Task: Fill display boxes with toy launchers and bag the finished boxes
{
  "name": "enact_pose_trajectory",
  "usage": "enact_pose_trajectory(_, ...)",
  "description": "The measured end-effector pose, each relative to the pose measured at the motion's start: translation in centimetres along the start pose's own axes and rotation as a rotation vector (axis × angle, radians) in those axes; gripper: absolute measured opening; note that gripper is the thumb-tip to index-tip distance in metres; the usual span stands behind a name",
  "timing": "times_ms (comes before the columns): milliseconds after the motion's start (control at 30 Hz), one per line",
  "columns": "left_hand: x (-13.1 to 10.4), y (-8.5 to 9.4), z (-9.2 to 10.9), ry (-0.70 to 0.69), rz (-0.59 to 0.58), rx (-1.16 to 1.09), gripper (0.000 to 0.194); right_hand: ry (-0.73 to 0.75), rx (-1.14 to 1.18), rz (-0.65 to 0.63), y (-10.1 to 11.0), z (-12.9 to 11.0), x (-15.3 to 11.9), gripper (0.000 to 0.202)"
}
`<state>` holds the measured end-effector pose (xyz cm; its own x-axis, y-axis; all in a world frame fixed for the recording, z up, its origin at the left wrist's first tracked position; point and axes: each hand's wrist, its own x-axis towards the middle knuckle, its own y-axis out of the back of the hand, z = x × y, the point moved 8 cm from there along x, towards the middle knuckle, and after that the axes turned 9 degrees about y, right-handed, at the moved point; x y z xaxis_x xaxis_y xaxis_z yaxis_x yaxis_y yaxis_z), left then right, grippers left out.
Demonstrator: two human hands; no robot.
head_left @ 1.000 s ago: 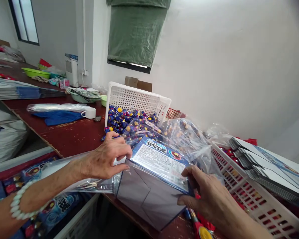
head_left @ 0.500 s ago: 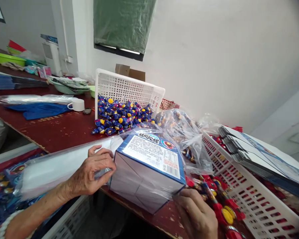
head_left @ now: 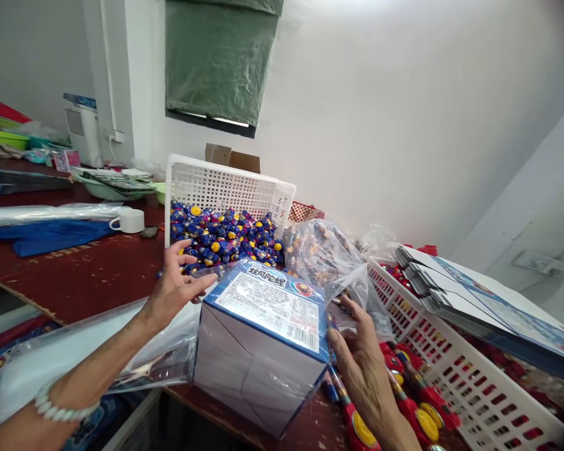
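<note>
A blue and white printed box stands at the table's front edge with thin clear plastic over it. My left hand is at the box's upper left corner, fingers apart, thumb reaching toward the top edge. Against the right side of the box, my right hand has its thumb and fingers spread. Neither hand visibly grips anything. A clear plastic sleeve lies left of the box, over white sheets. Behind the box, small blue and yellow toys fill a tipped white basket.
On the right, a white basket of red parts bears stacked flat cartons. Red and yellow toys lie beside it. A clear bag of parts is behind my right hand. A white mug and blue cloth are at left.
My left hand has risen from the box's left side to its upper corner and opened. The right hand has moved up from the lower right corner and spread. The view has shifted.
</note>
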<state>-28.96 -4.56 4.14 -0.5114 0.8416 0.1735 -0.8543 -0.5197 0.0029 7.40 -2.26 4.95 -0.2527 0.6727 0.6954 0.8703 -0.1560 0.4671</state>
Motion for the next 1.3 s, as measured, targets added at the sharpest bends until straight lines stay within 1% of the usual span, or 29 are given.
enact_pose_trajectory(33,0.8,-0.6,0.1,0.018,-0.049,0.055,0.082,0.089,-0.054,0.008,-0.3,-0.5,0.9,0.037)
enact_pose_trajectory(67,1.6,-1.3,0.2,0.021,-0.112,0.115,0.074,0.17,-0.082,0.016,-0.5,-1.0,1.6,0.026)
enact_pose_trajectory(100,2.2,-2.0,0.3,0.012,-0.174,0.167,0.063,0.234,-0.095,0.027,-0.7,-1.4,2.2,0.019)
enact_pose_trajectory(167,3.1,-3.1,0.3,-0.008,-0.248,0.241,0.044,0.299,-0.101,0.049,-0.9,-1.9,2.9,0.015)
enact_pose_trajectory(233,3.7,-4.0,0.3,-0.017,-0.279,0.274,0.037,0.291,-0.114,0.059,-0.9,-2.1,3.4,0.015)
enact_pose_trajectory(333,3.5,-4.7,0.7,-0.019,-0.312,0.263,0.033,0.194,-0.041,0.006,-0.6,-2.2,3.2,0.013)
enact_pose_trajectory(400,2.7,-4.6,0.9,0.005,-0.372,0.169,0.034,0.133,0.024,-0.073,-0.4,-2.4,2.4,0.019)
enact_pose_trajectory(433,2.2,-4.5,0.9,0.032,-0.425,0.092,0.038,0.126,0.023,-0.117,-0.3,-2.7,1.8,0.025)
enact_pose_trajectory(500,1.3,-3.9,1.0,0.064,-0.526,-0.049,0.05,0.164,-0.053,-0.183,-0.2,-3.3,0.8,0.035)
enact_pose_trajectory(533,1.0,-3.5,1.0,0.057,-0.545,-0.069,0.055,0.189,-0.104,-0.196,-0.1,-3.4,0.4,0.038)
enact_pose_trajectory(567,1.0,-3.2,1.0,0.035,-0.543,-0.036,0.059,0.203,-0.146,-0.193,-0.2,-3.3,0.2,0.04)
enact_pose_trajectory(600,1.1,-2.9,0.9,0.004,-0.517,0.037,0.059,0.206,-0.177,-0.174,-0.2,-3.0,0.2,0.04)
enact_pose_trajectory(667,1.7,-2.9,0.6,-0.051,-0.445,0.2,0.053,0.195,-0.225,-0.103,-0.5,-2.1,0.7,0.036)
enact_pose_trajectory(733,2.5,-3.6,0.5,-0.088,-0.398,0.3,0.042,0.189,-0.264,-0.042,-0.8,-1.2,1.5,0.03)
enact_pose_trajectory(767,2.8,-4.0,0.6,-0.105,-0.373,0.321,0.04,0.196,-0.282,-0.026,-1.0,-1.0,1.9,0.028)
enact_pose_trajectory(867,3.6,-5.1,0.9,-0.097,-0.322,0.31,0.044,0.226,-0.268,0.008,-0.8,-1.5,2.4,0.025)
enact_pose_trajectory(933,4.0,-5.6,1.2,-0.074,-0.336,0.265,0.047,0.203,-0.197,-0.031,-0.4,-2.0,1.8,0.028)
enact_pose_trajectory(1000,4.3,-6.3,1.5,-0.065,-0.391,0.227,0.042,0.159,-0.136,-0.152,-0.4,-2.0,0.8,0.037)
enact_pose_trajectory(1033,4.6,-6.6,1.5,-0.053,-0.42,0.213,0.038,0.155,-0.138,-0.207,-0.4,-1.9,0.2,0.043)
enact_pose_trajectory(1100,5.3,-7.4,1.1,0.003,-0.497,0.178,0.033,0.173,-0.197,-0.252,-0.3,-1.4,-0.5,0.051)
enact_pose_trajectory(1167,6.1,-8.0,0.5,0.059,-0.535,0.132,0.031,0.142,-0.254,-0.221,-0.2,-0.5,-0.8,0.05)
enact_pose_trajectory(1233,6.6,-8.4,0.1,0.11,-0.55,0.086,0.03,0.02,-0.308,-0.148,-0.1,0.7,-0.8,0.042)
enact_pose_trajectory(1300,6.8,-8.8,-0.2,0.159,-0.558,0.047,0.027,-0.056,-0.346,-0.05,0.2,1.0,-0.4,0.037)
